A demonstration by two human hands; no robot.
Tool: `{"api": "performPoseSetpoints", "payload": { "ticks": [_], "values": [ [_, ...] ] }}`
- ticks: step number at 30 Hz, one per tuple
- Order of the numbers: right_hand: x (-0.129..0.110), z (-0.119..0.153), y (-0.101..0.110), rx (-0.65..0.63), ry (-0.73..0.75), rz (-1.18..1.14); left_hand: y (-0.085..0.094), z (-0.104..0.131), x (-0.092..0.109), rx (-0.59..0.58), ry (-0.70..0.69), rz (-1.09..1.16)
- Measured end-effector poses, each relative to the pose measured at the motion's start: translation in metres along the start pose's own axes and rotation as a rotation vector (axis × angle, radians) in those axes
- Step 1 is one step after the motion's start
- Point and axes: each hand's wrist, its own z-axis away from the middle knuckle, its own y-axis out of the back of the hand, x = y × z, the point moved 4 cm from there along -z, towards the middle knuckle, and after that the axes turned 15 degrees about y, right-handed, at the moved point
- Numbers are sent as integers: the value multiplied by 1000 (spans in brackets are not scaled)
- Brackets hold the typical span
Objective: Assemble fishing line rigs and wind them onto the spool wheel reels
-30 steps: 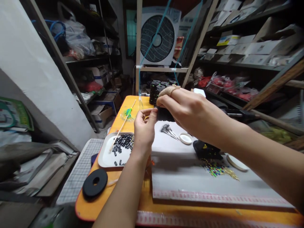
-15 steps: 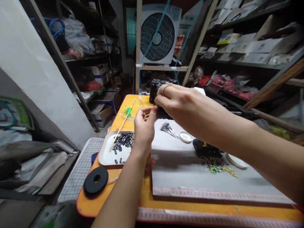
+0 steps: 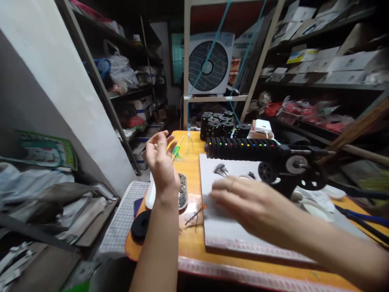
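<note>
My left hand (image 3: pixel 161 160) is raised over the left part of the table with its fingers loosely bent and apart; nothing shows in it. Stretched over the white board (image 3: pixel 219 235), my right hand (image 3: pixel 243 198) is smeared by motion, its fingers extended and holding nothing visible. Behind it, a row of black foam spools (image 3: pixel 240 149) sits on a horizontal rod of a black winding device (image 3: pixel 299 164). Coloured bead-like dots run along the row's top. A bundle of dark-tipped thin pieces (image 3: pixel 221 169) lies on the board. My left forearm partly covers a white tray (image 3: pixel 182 207) of small dark pieces.
Stacks of black spools (image 3: pixel 215 125) stand at the table's back, beside a white box (image 3: pixel 263 125). A black disc (image 3: pixel 140 227) lies at the left edge. Blue-handled pliers (image 3: pixel 364 215) are at the right. A box fan (image 3: pixel 209 65) and loaded shelves stand behind.
Both hands have come away from the spool row's left end: the left moved left, the right down toward the board. The row and winding device are now uncovered. The view has shifted slightly.
</note>
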Motion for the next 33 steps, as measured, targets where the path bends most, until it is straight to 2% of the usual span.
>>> {"api": "performPoseSetpoints", "payload": {
  "ticks": [1, 3, 5, 6, 8, 11, 14, 17, 21, 26, 29, 33],
  "values": [
    [-4, 11, -15, -76, -44, -75, 3, 0, 14, 11, -43, -2],
    [-7, 26, -37, -93, -156, -174, 8, -2, 37, 9, -132, -132],
    [-3, 32, -50, -57, -267, -278, 12, -12, 47, -21, -173, -419],
    [0, 32, -54, -35, -315, -340, 15, -21, 45, -47, -144, -555],
    [6, 28, -59, 2, -385, -461, 23, -41, 29, -110, -30, -771],
    [14, 23, -63, 56, -431, -546, 38, -70, -14, -167, 168, -1104],
    [18, 25, -68, 107, -452, -558, 50, -86, -54, -140, 316, -1336],
    [18, 30, -73, 149, -478, -585, 54, -93, -76, -74, 398, -1464],
    [16, 38, -74, 187, -509, -638, 44, -99, -78, 7, 426, -1474],
    [15, 48, -67, 257, -615, -740, 18, -96, -59, 85, 410, -1246],
    [16, 49, -60, 337, -678, -864, 5, -67, -46, 126, 393, -1029],
    [17, 38, -58, 424, -704, -1199, -7, 9, -39, 129, 320, -732]
  ]
}}
